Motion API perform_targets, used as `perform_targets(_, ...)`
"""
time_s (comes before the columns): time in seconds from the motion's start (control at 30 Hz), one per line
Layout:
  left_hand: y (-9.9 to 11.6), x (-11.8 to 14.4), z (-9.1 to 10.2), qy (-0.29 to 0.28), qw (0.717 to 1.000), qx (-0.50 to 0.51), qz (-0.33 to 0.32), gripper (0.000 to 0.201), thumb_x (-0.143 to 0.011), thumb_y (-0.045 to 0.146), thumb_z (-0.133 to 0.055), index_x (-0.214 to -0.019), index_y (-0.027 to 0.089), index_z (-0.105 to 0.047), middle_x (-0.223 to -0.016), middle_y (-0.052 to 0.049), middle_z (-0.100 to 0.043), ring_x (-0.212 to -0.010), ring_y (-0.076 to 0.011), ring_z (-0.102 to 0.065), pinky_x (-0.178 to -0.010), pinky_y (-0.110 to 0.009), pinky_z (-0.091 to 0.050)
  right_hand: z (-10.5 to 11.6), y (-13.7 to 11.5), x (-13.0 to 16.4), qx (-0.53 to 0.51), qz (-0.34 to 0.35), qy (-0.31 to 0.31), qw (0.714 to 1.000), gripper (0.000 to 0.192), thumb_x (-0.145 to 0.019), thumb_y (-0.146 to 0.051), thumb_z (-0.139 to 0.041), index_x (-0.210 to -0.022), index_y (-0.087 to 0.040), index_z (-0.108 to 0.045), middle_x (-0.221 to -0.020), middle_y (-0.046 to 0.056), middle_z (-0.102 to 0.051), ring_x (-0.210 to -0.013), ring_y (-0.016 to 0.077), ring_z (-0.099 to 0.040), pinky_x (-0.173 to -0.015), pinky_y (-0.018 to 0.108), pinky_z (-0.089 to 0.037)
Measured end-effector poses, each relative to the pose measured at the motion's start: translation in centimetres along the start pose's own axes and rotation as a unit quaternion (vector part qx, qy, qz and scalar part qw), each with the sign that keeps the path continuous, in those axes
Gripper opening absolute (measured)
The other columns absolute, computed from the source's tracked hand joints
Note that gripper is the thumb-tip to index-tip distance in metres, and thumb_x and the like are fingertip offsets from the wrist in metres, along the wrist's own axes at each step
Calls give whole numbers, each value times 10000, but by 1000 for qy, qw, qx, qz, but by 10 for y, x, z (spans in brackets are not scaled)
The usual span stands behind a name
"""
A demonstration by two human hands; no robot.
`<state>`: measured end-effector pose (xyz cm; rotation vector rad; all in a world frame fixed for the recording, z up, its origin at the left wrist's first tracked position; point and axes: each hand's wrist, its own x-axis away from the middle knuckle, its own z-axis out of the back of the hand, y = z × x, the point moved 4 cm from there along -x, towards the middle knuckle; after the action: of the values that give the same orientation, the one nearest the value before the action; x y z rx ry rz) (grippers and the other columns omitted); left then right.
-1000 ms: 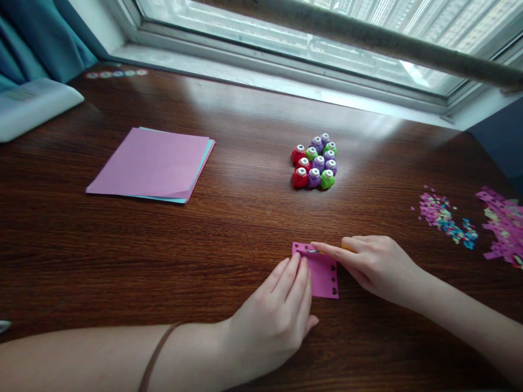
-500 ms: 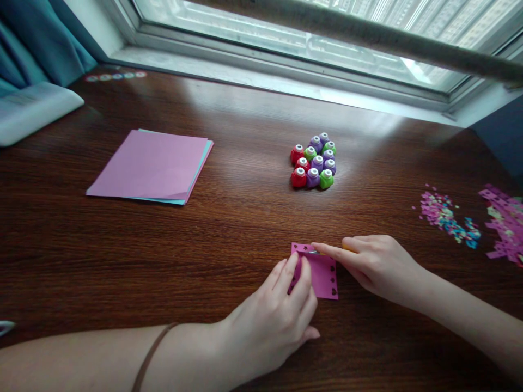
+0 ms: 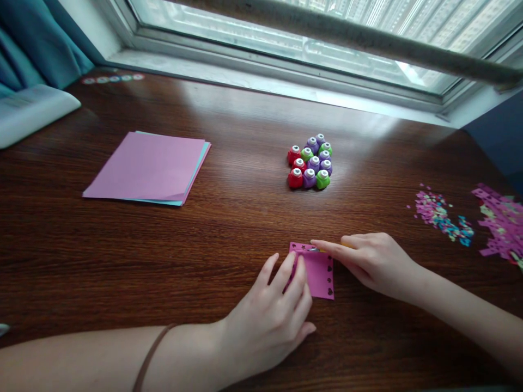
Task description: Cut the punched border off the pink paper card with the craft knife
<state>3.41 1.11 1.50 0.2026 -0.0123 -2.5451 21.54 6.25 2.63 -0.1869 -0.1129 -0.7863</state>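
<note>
A small pink paper square (image 3: pixel 321 277) lies on the table, with little punched shapes such as hearts and stars along its edges. My left hand (image 3: pixel 272 318) rests on its left part, fingers spread and fingertips pressing the paper down; they cover part of the left border. From the right, my right hand (image 3: pixel 376 267) grips what looks like a yellow craft knife (image 3: pixel 314 249). Its thin metal end lies on the paper near the upper edge, the index finger stretched along it. Most of the handle is hidden by the hand.
Several red, purple and green craft punches (image 3: pixel 309 163) stand beyond the paper. A stack of pink and blue sheets (image 3: pixel 143 166) lies left. To the right are a confetti pile (image 3: pixel 443 215) and punched paper scraps (image 3: pixel 500 223). The window sill (image 3: pixel 245 84) borders the table's far side.
The view has shifted slightly. My left index finger has spread away from the others and lifted a little. The right hand keeps its grip, close to the paper's upper edge.
</note>
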Motion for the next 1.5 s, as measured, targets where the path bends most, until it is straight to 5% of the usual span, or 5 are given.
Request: perform_targets(1.5,2,-2,4,21,1000,-21,-9,607,-786,623,-441,-1026,71,-517,-1217,-248,-522,-1184,-355,-463,-1051,-432,-216,-1,-12,9,9,-26,22,999,490,-888,-154,-404,-1352,-293,-327,-679,-30,-497,-563,135,-491,-540,279,-318)
